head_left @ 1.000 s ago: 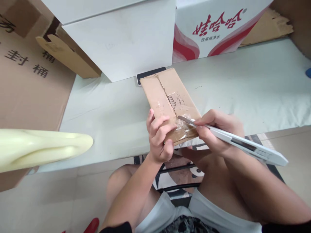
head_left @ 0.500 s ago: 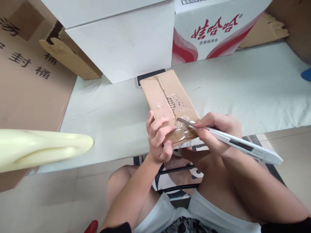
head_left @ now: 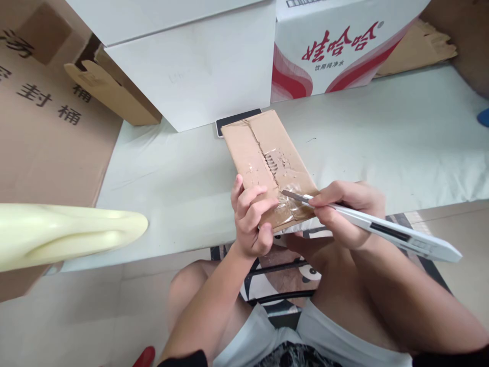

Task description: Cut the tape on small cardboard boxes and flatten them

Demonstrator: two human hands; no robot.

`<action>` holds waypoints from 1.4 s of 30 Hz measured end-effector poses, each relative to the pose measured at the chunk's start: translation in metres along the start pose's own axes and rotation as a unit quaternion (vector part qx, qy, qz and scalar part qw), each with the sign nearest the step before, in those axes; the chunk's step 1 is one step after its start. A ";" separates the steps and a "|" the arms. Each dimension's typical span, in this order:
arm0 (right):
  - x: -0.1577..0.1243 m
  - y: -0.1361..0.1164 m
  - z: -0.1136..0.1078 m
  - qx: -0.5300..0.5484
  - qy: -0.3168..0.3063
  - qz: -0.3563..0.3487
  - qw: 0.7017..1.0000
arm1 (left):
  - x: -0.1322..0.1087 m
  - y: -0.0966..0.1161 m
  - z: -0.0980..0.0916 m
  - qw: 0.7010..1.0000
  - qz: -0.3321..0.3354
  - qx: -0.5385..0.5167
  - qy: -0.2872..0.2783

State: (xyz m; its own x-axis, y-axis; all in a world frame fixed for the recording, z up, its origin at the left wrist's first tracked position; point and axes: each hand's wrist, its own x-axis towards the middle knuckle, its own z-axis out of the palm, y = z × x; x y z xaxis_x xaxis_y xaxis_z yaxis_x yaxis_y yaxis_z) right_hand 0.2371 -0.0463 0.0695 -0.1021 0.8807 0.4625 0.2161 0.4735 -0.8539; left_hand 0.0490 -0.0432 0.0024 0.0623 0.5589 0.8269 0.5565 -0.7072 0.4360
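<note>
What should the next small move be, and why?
I'd probably ease the left hand's fingertips away from the seam: they lie on the cardboard box right beside the blade tip of the utility knife in the right hand, so a slip could reach them.

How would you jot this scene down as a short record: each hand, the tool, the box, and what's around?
Left hand: holds the cardboard box, fingers over its top, thumb at the near edge
Right hand: grips the knife
Blade: out, tip by the near end of the jagged slit; contact unclear
Box top: torn and slit, clear tape near the closest end
Behind: white box, red-and-white box
Left side: pale yellow object, large brown box
</note>
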 end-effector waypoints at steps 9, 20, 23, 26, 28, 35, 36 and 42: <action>-0.001 0.003 -0.002 0.002 -0.010 -0.004 1.000 | -0.002 -0.001 -0.001 1.000 0.005 -0.001 -0.001; 0.001 0.005 -0.001 0.023 -0.008 -0.023 0.999 | 0.003 -0.001 -0.001 1.000 0.002 0.023 -0.010; -0.001 0.006 -0.002 0.031 -0.011 -0.020 0.999 | 0.002 -0.002 -0.001 0.999 0.005 0.036 -0.011; -0.001 0.008 -0.004 0.034 -0.020 -0.020 0.999 | 0.002 -0.002 0.000 0.999 0.011 0.033 -0.009; 0.000 0.008 -0.006 0.034 -0.030 -0.014 0.999 | 0.002 -0.002 0.000 1.000 0.010 0.025 -0.008; -0.003 0.009 -0.010 0.048 -0.050 0.071 0.995 | 0.000 -0.003 0.001 1.000 0.001 0.015 -0.006; -0.003 0.010 -0.010 0.050 -0.049 0.078 0.994 | -0.001 -0.003 0.001 1.000 0.001 0.017 -0.006; -0.002 0.012 -0.009 0.091 -0.048 0.047 0.994 | -0.001 -0.004 0.000 1.000 0.002 0.012 -0.008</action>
State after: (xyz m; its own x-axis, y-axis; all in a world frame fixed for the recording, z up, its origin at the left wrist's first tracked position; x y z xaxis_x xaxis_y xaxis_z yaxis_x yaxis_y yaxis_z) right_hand 0.2487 -0.0430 0.0605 -0.1842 0.9142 0.3610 0.0501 0.3756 -0.9254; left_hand 0.0471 -0.0411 -0.0002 0.0790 0.5628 0.8228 0.5756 -0.6996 0.4233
